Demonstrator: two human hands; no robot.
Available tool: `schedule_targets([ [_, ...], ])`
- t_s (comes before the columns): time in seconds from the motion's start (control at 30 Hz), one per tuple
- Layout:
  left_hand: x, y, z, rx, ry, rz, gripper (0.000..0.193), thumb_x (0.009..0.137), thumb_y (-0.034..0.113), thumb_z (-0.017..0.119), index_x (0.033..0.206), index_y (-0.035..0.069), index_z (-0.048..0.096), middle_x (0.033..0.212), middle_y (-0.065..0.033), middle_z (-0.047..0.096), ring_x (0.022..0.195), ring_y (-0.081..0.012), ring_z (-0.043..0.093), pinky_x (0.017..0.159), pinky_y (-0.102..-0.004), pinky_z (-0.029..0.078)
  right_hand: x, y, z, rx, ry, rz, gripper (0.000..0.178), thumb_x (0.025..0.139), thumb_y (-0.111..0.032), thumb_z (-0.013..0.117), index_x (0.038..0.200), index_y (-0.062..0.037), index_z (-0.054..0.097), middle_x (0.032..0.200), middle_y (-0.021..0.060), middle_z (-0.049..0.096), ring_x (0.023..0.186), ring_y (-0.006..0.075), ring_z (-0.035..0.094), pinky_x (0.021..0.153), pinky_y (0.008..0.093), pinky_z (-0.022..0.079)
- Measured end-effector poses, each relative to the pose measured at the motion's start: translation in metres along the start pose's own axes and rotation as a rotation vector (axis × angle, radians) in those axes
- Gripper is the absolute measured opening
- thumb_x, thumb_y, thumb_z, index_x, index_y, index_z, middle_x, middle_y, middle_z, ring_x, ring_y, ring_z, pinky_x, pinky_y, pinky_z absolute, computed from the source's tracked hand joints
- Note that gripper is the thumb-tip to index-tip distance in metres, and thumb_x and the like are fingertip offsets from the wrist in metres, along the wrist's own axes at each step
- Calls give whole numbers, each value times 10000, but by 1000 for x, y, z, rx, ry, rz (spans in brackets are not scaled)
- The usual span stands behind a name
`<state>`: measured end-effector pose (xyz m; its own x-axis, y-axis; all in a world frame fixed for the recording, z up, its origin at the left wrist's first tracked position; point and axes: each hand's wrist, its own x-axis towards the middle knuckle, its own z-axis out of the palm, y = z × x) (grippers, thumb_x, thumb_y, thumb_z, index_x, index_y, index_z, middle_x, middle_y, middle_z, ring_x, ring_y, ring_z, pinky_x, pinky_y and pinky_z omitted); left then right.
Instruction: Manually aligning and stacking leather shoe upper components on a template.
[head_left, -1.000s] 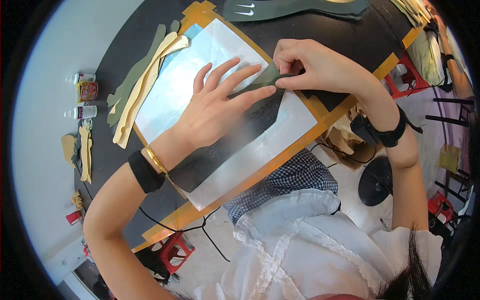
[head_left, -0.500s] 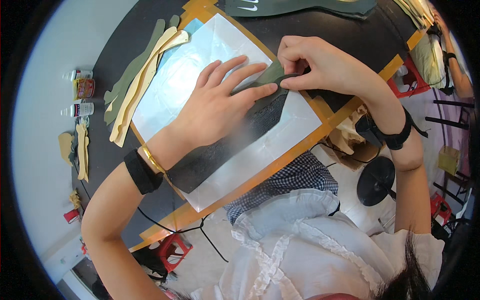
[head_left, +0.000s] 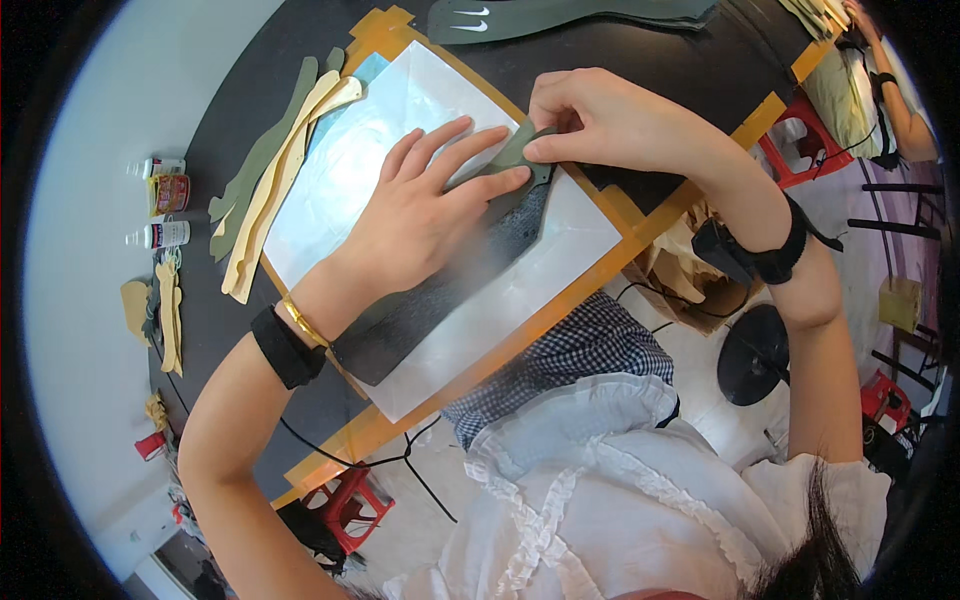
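Note:
My left hand [head_left: 412, 218] lies flat with fingers spread across a dark green strip [head_left: 514, 150], the thumb resting near the strip's far end. With thumb and forefinger, my right hand [head_left: 590, 115] pinches that same end. Beneath the strip is a longer black textured piece [head_left: 385, 340], its edge showing along the near side. Both pieces lie slantwise on a glossy white sheet [head_left: 565, 262], bluish and bright with glare at its left. My left palm and wrist hide much of the strip's middle.
Cream strips [head_left: 270, 205] and green strips [head_left: 255, 165] lie left of the sheet. Stacked green pieces [head_left: 570, 25] sit at the far side. Bottles [head_left: 167, 234] stand at the left edge. Tan tape [head_left: 590, 300] borders the sheet; a cardboard box [head_left: 700, 315] is below the table's right.
The whole view has shifted slightly. My right fingertips have moved a little left along the strip, and its pinched end now shows more of its flat face. My left hand stays pressed down.

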<state>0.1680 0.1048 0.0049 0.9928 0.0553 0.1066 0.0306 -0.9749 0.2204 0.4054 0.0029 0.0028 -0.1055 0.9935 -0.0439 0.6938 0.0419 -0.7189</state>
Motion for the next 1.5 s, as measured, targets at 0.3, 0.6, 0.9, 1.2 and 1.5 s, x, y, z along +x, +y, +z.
schedule_targets([
  [0.3, 1, -1, 0, -7, 9, 12, 426, 905, 128, 558, 1301, 281, 592, 1464, -55, 435, 1367, -334, 373, 1121, -536, 268, -3, 3, -5, 43, -48, -35, 339, 780, -322, 739, 824, -1, 641, 843, 103, 577, 752, 215, 577, 680, 319, 482],
  [0.6, 1, -1, -4, -12, -84, -18, 389, 983, 189, 447, 1334, 294, 579, 1537, -61, 352, 1432, -333, 274, 1171, -545, 168, -2, 3, -7, 107, -71, -86, 234, 762, -199, 755, 797, -15, 615, 846, 81, 553, 750, 198, 574, 685, 318, 480],
  [0.9, 6, 4, -7, 51, -66, 4, 399, 964, 162, 489, 1321, 316, 580, 1506, -62, 379, 1409, -330, 308, 1148, -557, 212, -6, -3, -9, 106, -74, -28, 220, 769, -165, 748, 797, -27, 579, 860, 85, 545, 788, 202, 584, 702, 320, 483],
  [1.2, 1, 12, -7, 63, -76, -35, 424, 961, 181, 497, 1366, 304, 529, 1501, -63, 378, 1411, -336, 300, 1148, -543, 228, -33, -27, 23, -264, 461, -181, 241, 740, -118, 743, 906, -47, 584, 1028, 65, 538, 1031, 267, 568, 827, 384, 481],
  [1.5, 5, 6, -6, 56, -79, -23, 452, 964, 181, 486, 1409, 253, 470, 1512, -74, 357, 1422, -324, 278, 1154, -535, 224, -51, -21, 48, -488, 536, -333, 286, 744, -35, 638, 1022, 18, 685, 1109, 134, 669, 1052, 290, 647, 903, 374, 525],
])
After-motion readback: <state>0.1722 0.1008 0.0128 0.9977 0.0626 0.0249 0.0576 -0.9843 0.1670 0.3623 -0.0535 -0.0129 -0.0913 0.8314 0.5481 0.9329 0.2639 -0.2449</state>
